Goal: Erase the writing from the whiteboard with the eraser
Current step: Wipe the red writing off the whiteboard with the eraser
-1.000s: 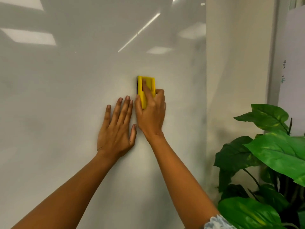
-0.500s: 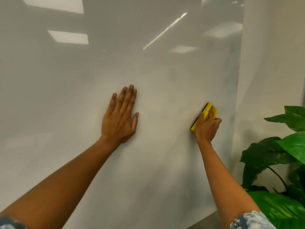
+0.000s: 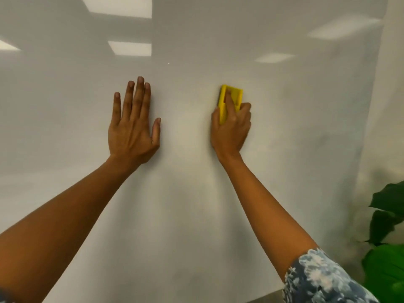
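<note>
The right hand (image 3: 231,130) has its grip clamped on the yellow eraser (image 3: 230,101), pressed upright against the whiteboard (image 3: 196,215); the left hand (image 3: 133,125) lies flat, fingers straight, bracing. Firm, overlapping strokes toward the faint grey smudges (image 3: 323,138) at right would probably clean best.

Yellow eraser (image 3: 230,101): a rectangular plastic block with a dark pad edge showing along its left side, standing upright and pressed flat against the whiteboard (image 3: 192,204), right of centre in the view, its lower half covered by fingers. Glossy white whiteboard filling nearly the whole view, upright, mirroring ceiling light panels along its upper part, with faint grey smudges toward its right side and no legible writing on the visible surface. Right edge of the whiteboard running down at far right, bottom edge just showing at lower right.
</note>
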A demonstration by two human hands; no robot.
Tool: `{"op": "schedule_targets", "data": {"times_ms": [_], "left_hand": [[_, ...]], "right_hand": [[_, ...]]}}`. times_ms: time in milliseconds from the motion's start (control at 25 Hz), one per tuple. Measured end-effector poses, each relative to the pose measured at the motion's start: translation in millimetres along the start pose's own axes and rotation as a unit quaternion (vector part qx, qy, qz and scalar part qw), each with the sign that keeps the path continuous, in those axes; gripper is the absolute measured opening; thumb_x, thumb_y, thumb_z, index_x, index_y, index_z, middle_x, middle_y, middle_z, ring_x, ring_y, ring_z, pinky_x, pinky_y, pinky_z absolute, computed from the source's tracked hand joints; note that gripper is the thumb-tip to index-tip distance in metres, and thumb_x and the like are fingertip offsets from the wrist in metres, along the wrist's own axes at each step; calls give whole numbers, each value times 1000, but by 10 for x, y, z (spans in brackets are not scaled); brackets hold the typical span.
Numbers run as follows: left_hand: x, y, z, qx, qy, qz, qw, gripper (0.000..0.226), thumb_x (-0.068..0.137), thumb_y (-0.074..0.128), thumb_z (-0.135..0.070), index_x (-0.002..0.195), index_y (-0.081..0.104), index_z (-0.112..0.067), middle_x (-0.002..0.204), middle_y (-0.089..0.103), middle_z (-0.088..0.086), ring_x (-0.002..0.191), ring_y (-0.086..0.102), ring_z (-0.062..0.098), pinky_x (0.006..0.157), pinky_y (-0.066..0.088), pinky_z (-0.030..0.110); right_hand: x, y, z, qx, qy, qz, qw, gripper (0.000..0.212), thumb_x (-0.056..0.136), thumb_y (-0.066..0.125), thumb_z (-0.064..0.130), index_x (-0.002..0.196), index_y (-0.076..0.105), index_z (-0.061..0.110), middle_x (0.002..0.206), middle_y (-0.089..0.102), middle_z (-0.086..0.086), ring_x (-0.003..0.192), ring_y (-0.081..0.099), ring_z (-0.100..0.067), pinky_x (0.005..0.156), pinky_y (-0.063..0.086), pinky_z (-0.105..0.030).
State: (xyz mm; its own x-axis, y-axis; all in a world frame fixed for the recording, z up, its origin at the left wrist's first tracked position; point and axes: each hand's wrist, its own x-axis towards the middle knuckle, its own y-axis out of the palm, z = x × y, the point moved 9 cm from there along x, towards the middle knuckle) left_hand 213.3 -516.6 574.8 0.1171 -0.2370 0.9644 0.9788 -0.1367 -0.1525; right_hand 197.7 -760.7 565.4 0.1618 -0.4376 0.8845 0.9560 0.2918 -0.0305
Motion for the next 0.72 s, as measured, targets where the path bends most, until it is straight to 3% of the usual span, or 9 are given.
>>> {"op": "schedule_targets", "data": {"times_ms": [240, 480, 600, 720], "left_hand": [[-288, -100, 914, -1, -43, 9, 999, 77, 105, 28, -46, 167, 0, -11, 175, 0, 10, 162, -1, 26, 129, -15, 36], [-514, -63, 1111, -18, -14, 12, 1000, 76, 105, 33, -46, 167, 9, -9, 175, 8, 11, 162, 5, 27, 131, -4, 40], [-487, -67, 1155, -26, 2, 20, 999, 77, 105, 31, -48, 167, 7, -10, 175, 5, 10, 162, 1, 25, 131, -5, 40], [-393, -105, 1413, -21, -32, 31, 999, 80, 104, 28, -53, 167, 1, -11, 175, -1, 8, 162, -5, 23, 130, -11, 39]], "right_hand": [[-805, 397, 1234, -20, -144, 26, 989, 51, 90, 52, 33, 140, 51, 26, 107, 57, -17, 83, 53, -34, 68, 44, -40], [-1806, 564, 1334, -80, -331, 49, 939, 55, 89, 54, 33, 144, 46, 31, 104, 61, -12, 74, 52, -29, 63, 37, -36], [-1628, 437, 1087, -102, -336, 38, 935, 56, 86, 58, 34, 141, 50, 31, 106, 63, -14, 76, 57, -32, 64, 40, -36], [-1049, 248, 668, -120, -240, 15, 963, 55, 84, 60, 34, 138, 53, 28, 107, 61, -17, 82, 60, -35, 65, 44, -38]]}}
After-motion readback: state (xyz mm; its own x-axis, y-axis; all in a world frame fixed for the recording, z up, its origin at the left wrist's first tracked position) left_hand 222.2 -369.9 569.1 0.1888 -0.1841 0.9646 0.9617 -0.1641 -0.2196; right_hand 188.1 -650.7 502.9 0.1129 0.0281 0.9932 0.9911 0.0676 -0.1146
